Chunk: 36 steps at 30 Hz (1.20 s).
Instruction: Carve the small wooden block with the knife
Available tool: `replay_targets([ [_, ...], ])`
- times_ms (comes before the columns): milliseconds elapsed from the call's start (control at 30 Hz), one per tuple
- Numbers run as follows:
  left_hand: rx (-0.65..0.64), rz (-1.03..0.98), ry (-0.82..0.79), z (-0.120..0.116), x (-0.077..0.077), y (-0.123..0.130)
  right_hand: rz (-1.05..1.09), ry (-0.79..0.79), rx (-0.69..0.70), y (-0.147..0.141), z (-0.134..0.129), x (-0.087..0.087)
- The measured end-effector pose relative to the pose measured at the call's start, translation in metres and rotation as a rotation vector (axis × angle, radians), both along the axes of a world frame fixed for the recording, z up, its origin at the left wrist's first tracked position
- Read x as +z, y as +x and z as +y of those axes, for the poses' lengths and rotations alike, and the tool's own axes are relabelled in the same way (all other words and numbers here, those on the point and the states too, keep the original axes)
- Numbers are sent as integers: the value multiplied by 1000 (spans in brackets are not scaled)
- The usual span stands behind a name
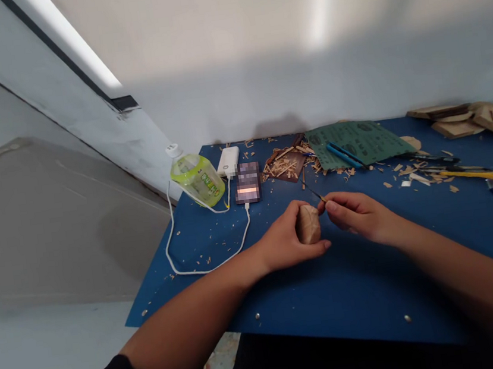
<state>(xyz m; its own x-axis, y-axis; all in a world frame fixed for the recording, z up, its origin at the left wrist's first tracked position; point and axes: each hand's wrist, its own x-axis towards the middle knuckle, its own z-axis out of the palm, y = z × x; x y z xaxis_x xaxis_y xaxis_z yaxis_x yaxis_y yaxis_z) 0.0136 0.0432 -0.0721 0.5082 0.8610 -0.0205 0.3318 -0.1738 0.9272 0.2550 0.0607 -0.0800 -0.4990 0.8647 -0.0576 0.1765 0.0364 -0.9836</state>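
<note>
Pale wall [235, 90], blue tabletop [360, 308], close work at the centre

From my remote seat, I read the scene left to right through the head camera. A grey panel [39, 222] slopes away at the far left, under a fluorescent light strip [69, 41]. On the tabletop, a lime-green plastic bottle [197, 180] lies on its side near a white power bank [228, 161]. A white charging cable [211, 266] loops from a phone [247, 182] with a pixelated screen. Curled wood shavings [284, 165] heap on a dark board [294, 172].

Near the middle, my left hand [282, 237] cups a faceted wooden block [308, 225], fingers curled around it. The right hand [358, 215] pinches a slim dark blade [313, 192] between thumb and forefinger, right at the block's upper edge; I cannot tell whether it touches the wood. That short pinch looks right for fine control. I would keep both hands braced close together, take thin cuts, and hold the edge clear of the left fingers.

Further right, a green sandpaper sheet [358, 144] carries a blue pen-like tool [344, 156]. A yellow-handled craft knife [470, 174] lies among wood chips, and wooden offcuts [485, 119] pile at the far edge.
</note>
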Motion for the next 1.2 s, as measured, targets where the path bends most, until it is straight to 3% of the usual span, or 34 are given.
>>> replay_targets([
  [100,-15,-194,-166,4,-3,-2,-26,41,-12,3,2,-1],
  [233,54,-355,-341,8,-5,-1,-156,231,-17,4,6,2],
  [433,54,-384,-336,9,-8,2,-526,556,9,1,-1,9],
  [600,27,-339,-328,8,-6,3,-774,712,50,-3,-7,12],
  [933,24,-32,21,-1,18,1,-1021,747,143,-13,-11,19],
  [1067,11,-65,-63,-1,20,-1,-1092,736,99,-12,-8,25],
  [1200,50,-81,-171,10,13,0,-1188,686,35,-10,0,25],
])
